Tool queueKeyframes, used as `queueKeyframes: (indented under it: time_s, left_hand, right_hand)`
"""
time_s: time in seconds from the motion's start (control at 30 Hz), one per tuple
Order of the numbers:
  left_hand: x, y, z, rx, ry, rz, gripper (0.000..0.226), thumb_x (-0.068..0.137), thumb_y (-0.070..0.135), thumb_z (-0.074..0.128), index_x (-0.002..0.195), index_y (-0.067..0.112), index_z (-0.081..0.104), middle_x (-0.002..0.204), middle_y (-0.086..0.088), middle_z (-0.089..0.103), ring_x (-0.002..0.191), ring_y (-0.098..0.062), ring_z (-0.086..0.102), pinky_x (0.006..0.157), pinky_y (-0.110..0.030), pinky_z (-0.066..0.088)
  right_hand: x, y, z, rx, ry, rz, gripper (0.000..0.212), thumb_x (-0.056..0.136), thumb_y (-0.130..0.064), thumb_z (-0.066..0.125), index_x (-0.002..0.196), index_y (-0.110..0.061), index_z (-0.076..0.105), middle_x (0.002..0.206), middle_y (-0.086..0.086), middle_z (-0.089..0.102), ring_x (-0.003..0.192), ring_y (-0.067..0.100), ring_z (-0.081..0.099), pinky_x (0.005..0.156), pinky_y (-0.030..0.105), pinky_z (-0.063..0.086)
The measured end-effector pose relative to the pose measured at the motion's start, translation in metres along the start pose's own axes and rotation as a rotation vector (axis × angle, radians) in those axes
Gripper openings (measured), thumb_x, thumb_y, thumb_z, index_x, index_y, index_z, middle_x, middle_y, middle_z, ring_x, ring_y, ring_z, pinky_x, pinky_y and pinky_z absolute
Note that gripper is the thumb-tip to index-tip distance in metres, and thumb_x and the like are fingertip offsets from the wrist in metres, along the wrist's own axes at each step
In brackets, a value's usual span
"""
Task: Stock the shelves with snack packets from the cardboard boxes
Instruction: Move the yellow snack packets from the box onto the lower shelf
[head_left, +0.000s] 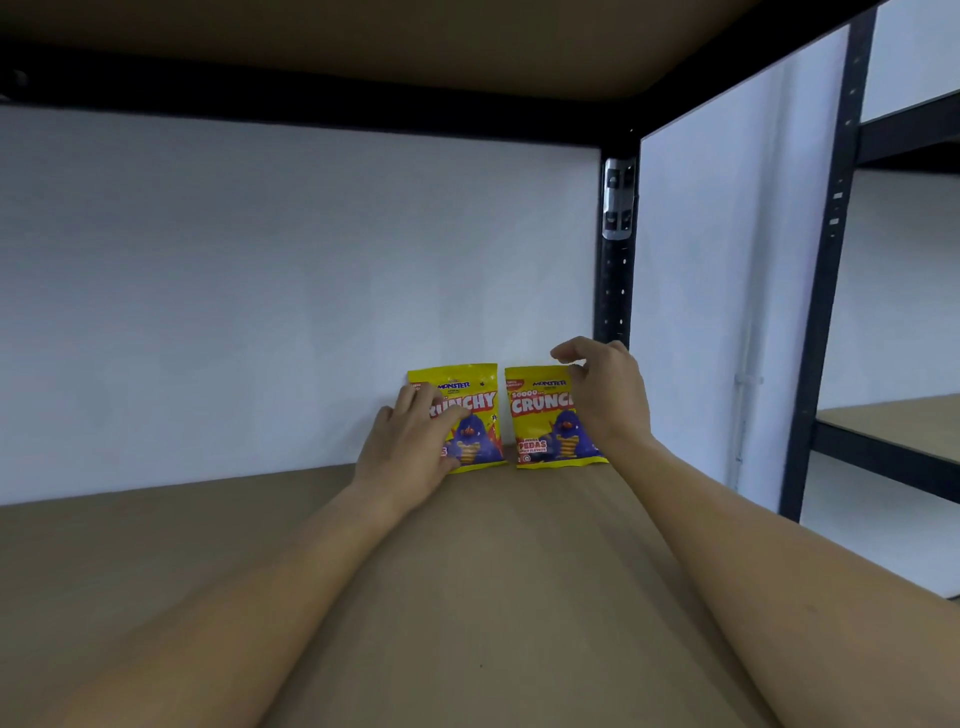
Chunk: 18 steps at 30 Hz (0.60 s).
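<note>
1. Brown board shelf nearest, running away under two bare forearms stretched toward the back.
2. Left hand laid flat, fingers straight and spread, pressing the front of the left snack packet low on its left side; not gripping it.
3. Right hand raised at the upper right corner of the right snack packet, fingers loosely curved and parted, thumb apart; seemingly holding nothing, though contact with the corner cannot be told.
4. Both yellow packets upright at the back of the shelf, side by side with a narrow gap, leaning on the white back panel, near the black corner post.
5. Step in hand, by judgement: settling a freshly placed pair upright.
6. Next move likely calls for easing both hands off without tipping them, then fetching more from the boxes, which are out of view.
</note>
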<state>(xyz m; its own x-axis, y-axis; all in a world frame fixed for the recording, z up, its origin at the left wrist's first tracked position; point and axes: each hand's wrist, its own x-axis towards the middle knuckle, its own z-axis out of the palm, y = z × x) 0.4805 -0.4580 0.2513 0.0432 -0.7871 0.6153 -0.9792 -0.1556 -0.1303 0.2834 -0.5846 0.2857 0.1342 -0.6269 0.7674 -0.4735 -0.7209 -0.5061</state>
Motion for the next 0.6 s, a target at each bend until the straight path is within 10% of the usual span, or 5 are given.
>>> queueKeyframes:
  time_s: [0.37,0.6]
  left_hand:
    - [-0.0035,-0.0029,0.0014,-0.001,-0.038,-0.035,0.060,0.093,0.043,0.061,0.147,0.031,0.037,0.140,-0.001,0.037,0.131,-0.020,0.032,0.098,-0.035,0.044]
    - [-0.0044,-0.0024,0.0009,-0.015,-0.038,-0.054,0.056,0.096,0.042,0.059,0.147,0.031,0.040,0.140,-0.002,0.038,0.129,-0.021,0.034,0.095,-0.035,0.047]
  right_hand:
    - [-0.0052,0.0008,0.0011,-0.294,-0.200,0.092,0.033,0.089,-0.024,0.064,0.120,-0.016,0.056,0.122,0.007,0.054,0.113,0.029,0.051,0.072,0.033,0.042]
    - [-0.0068,-0.0053,0.0044,-0.460,-0.739,0.276,0.105,0.059,-0.072,0.077,0.139,-0.017,0.036,0.130,0.003,0.057,0.120,0.026,0.056,0.099,0.044,0.049]
